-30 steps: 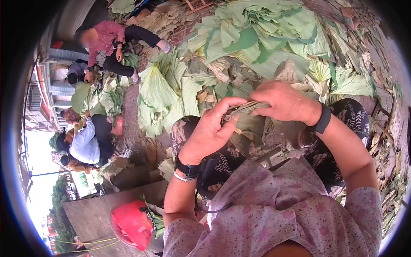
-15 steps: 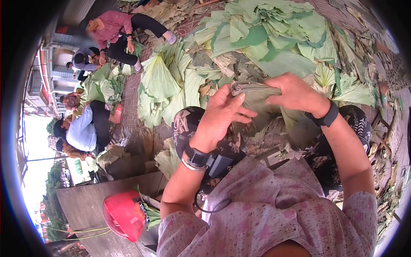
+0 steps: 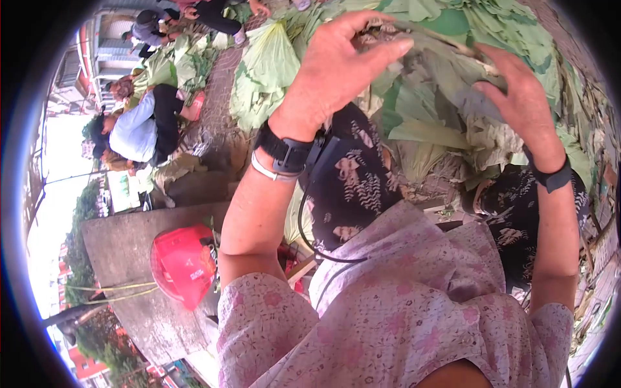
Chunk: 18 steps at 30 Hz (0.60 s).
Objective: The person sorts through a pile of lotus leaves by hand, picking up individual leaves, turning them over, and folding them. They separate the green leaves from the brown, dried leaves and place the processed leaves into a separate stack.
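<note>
Between my two raised hands hangs a bundle of dull green leaves point(image 3: 446, 71), its upper edge brownish and partly blurred. My left hand point(image 3: 346, 68) grips the bundle's left end between thumb and fingers, with the fingertips partly behind it. At the right end, my right hand point(image 3: 521, 94) pinches the edge between thumb and fingers. Large pale green leaves point(image 3: 265, 61) lie spread on the ground beyond and to the left. Under the bundle, more folded leaves point(image 3: 427, 132) rest near my knees.
A red helmet point(image 3: 184, 265) sits on a grey board point(image 3: 123, 249) at the lower left. A person in a light blue top point(image 3: 134, 129) crouches at the left, with other people farther up. Dry leaf scraps point(image 3: 598, 258) cover the ground at the right.
Both hands have moved up in view and farther apart, with the bundle now stretched between them. The view has shifted, and the helmet appears higher.
</note>
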Available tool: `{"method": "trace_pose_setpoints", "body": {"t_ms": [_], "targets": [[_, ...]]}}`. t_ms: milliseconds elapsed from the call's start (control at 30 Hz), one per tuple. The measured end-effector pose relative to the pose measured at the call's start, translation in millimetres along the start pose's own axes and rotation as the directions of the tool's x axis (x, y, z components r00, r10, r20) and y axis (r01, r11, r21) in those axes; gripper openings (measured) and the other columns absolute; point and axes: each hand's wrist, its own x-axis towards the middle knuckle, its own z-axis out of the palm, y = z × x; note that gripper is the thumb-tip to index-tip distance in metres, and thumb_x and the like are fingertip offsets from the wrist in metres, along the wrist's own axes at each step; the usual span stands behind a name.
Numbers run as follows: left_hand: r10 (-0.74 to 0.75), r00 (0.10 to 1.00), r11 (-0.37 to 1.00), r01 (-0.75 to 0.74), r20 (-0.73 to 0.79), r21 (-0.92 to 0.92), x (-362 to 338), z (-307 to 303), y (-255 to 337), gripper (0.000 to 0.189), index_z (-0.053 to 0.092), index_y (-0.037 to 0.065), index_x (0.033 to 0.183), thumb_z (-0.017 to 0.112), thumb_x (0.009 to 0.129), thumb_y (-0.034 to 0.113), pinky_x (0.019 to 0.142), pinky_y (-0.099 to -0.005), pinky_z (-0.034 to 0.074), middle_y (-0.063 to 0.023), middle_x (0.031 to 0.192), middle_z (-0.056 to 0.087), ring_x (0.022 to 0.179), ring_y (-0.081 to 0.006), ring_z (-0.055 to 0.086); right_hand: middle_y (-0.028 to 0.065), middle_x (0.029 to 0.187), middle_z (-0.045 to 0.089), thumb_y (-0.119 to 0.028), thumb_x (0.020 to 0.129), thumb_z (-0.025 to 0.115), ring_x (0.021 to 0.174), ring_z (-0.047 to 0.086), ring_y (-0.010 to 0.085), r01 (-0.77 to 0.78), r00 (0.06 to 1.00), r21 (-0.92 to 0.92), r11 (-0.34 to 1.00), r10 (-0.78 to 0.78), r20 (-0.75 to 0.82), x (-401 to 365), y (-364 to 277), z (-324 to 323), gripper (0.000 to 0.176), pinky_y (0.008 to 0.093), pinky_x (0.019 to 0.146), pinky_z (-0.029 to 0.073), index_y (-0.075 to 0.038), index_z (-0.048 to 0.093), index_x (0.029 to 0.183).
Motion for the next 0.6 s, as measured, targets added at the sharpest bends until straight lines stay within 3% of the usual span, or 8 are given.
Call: {"method": "trace_pose_setpoints", "body": {"t_ms": [67,200,300,333,400,467,533,600], "targets": [[0.221,0.970,0.964,-0.201,-0.103,0.174,-2,-39,-5,0.023,0.066,0.000,0.109,0.074,0.088,0.007,0.076,-0.0225,0.048,-0.0001,0.096,0.068,0.087,-0.0054,0.057,0.0159,0.128,0.062,-0.014,0.087,0.069,0.119,0.059,0.0322,0.003,1.000,0.060,0.998,-0.003,0.009,0,8,2,0.050,0.0372,0.100,0.047,-0.009,0.055,0.135],[0.137,0.936,0.986,-0.099,-0.323,0.132,-59,-97,-1,0.019,0.063,0.004,0.107,0.064,0.089,-0.001,0.086,-0.0234,0.043,0.0009,0.103,0.061,0.097,-0.0069,0.054,0.0134,0.130,0.063,-0.015,0.093,0.065,0.117,0.061,0.0254,-0.093,0.990,0.108,0.990,0.081,0.113,-10,21,-3,0.045,0.0351,0.100,0.047,-0.008,0.055,0.136],[0.253,0.866,0.901,-0.048,-0.431,0.432,-118,-144,-49,0.025,0.068,0.003,0.108,0.064,0.083,0.002,0.096,-0.0284,0.044,-0.0089,0.123,0.062,0.111,-0.0144,0.057,0.0121,0.127,0.064,-0.015,0.095,0.062,0.113,0.063,0.0225,-0.227,0.949,0.180,0.957,0.175,0.264,-18,33,-2,0.042,0.0345,0.098,0.047,-0.006,0.056,0.135],[0.222,0.839,0.899,0.022,-0.497,0.438,-140,-148,-64,0.023,0.067,0.003,0.105,0.063,0.083,0.002,0.097,-0.0296,0.044,-0.0107,0.127,0.061,0.114,-0.0165,0.056,0.0123,0.126,0.065,-0.015,0.095,0.062,0.111,0.064,0.0223,-0.245,0.934,0.174,0.954,0.184,0.307,-20,36,1,0.041,0.0344,0.097,0.048,-0.005,0.056,0.134],[0.081,0.750,0.945,0.152,-0.657,0.289,-183,-150,-101,0.023,0.066,0.003,0.104,0.063,0.081,0.001,0.097,-0.0298,0.044,-0.0110,0.127,0.061,0.112,-0.0169,0.057,0.0132,0.122,0.067,-0.015,0.095,0.062,0.107,0.065,0.0223,-0.273,0.902,0.172,0.947,0.190,0.387,-23,39,8,0.039,0.0344,0.095,0.049,-0.004,0.057,0.133],[0.002,0.607,0.976,0.173,-0.795,0.134,-225,-151,-161,0.025,0.063,0.003,0.100,0.064,0.075,-0.002,0.095,-0.0311,0.045,-0.0148,0.123,0.061,0.107,-0.0206,0.059,0.0147,0.117,0.068,-0.014,0.096,0.061,0.103,0.066,0.0226,-0.291,0.868,0.174,0.941,0.183,0.462,-25,41,14,0.038,0.0347,0.092,0.050,-0.002,0.058,0.131],[-0.005,0.455,0.974,0.202,-0.891,0.097,-266,-147,-233,0.024,0.063,0.003,0.099,0.064,0.075,-0.001,0.091,-0.0301,0.046,-0.0110,0.112,0.064,0.098,-0.0178,0.059,0.0172,0.115,0.068,-0.013,0.095,0.061,0.100,0.067,0.0236,-0.274,0.859,0.160,0.948,0.166,0.485,-25,37,23,0.037,0.0351,0.090,0.051,-0.001,0.058,0.130],[-0.267,0.264,0.956,0.191,-0.927,-0.221,-300,-137,-278,0.020,0.063,0.003,0.096,0.065,0.077,0.002,0.084,-0.0291,0.046,-0.0048,0.096,0.063,0.087,-0.0144,0.057,0.0184,0.114,0.068,-0.012,0.096,0.061,0.100,0.067,0.0238,-0.250,0.836,0.127,0.960,0.147,0.529,-25,34,31,0.037,0.0349,0.089,0.051,0.000,0.057,0.130]]}}
